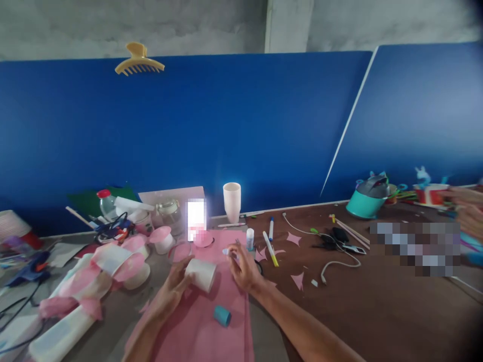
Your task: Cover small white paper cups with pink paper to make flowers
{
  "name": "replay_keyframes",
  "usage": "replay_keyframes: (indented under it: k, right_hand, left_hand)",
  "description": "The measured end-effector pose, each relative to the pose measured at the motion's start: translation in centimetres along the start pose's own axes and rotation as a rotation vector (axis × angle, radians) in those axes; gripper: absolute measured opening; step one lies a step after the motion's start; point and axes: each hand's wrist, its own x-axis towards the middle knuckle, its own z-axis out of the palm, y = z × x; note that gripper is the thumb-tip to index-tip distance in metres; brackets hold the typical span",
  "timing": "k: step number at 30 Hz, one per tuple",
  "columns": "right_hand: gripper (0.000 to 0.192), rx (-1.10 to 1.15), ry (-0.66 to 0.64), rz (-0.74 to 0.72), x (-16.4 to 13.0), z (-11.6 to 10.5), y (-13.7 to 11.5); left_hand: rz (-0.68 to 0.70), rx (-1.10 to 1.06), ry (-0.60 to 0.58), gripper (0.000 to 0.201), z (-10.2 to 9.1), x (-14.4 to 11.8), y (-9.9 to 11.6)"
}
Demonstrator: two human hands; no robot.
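Teal roll (222,315) on pink sheet (204,327), left hand (177,284) grip closed around white cup (201,274), right hand (243,269) pinching small piece (226,251)

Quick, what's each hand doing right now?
Left hand: closed around a white paper cup lying sideways.
Right hand: fingers pinching a small pale object, too blurred to identify.

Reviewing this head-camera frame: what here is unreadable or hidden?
- Small item in the right hand: too small and blurred to identify.
- Phone screen: overexposed.
- Pixelated patch covers part of the table.
- Another person's hand: cut off by the right edge.
- Left hand hides part of the white cup.
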Motion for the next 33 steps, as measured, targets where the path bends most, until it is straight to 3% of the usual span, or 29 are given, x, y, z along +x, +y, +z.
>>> replay_keyframes:
  k: [1,3,8,13,17,23,28,33]
  right_hand:
    - [0.024,-0.015,0.011,0.020,-0.1,0.0,-0.1]
    - [0.026,-0.035,0.013,0.017,-0.3,0.1,-0.4]
    - [0.025,-0.214,-0.266,-0.134,-0.2,0.0,-1.5]
    - [0.028,-0.367,-0.429,-0.198,0.4,-0.7,-3.0]
    - [0.029,-0.355,-0.494,-0.291,0.8,-0.9,-3.8]
    - [0.019,-0.352,-0.420,-0.243,0.6,-0.7,-2.2]
    - [0.032,-0.266,-0.420,-0.189,0.8,-1.3,-0.7]
    - [0.036,-0.264,-0.388,-0.236,0.9,-1.5,-1.6]
  left_hand:
    - [-0.009,-0.008,-0.050,0.064,0.2,0.0,-0.3]
    - [0.037,-0.003,-0.011,0.066,0.6,-0.1,-1.0]
    - [0.300,0.193,0.097,0.049,0.9,-0.3,-2.1]
    - [0.651,0.458,0.164,0.038,1.4,-1.0,-1.1]
    - [0.819,0.547,0.166,0.024,2.7,-1.4,0.2]
    - [0.877,0.599,0.198,0.016,2.2,-1.2,0.5]
    - [0.721,0.608,0.184,0.021,1.5,-1.7,1.3]
    - [0.759,0.734,0.133,0.018,1.6,-2.1,2.4]
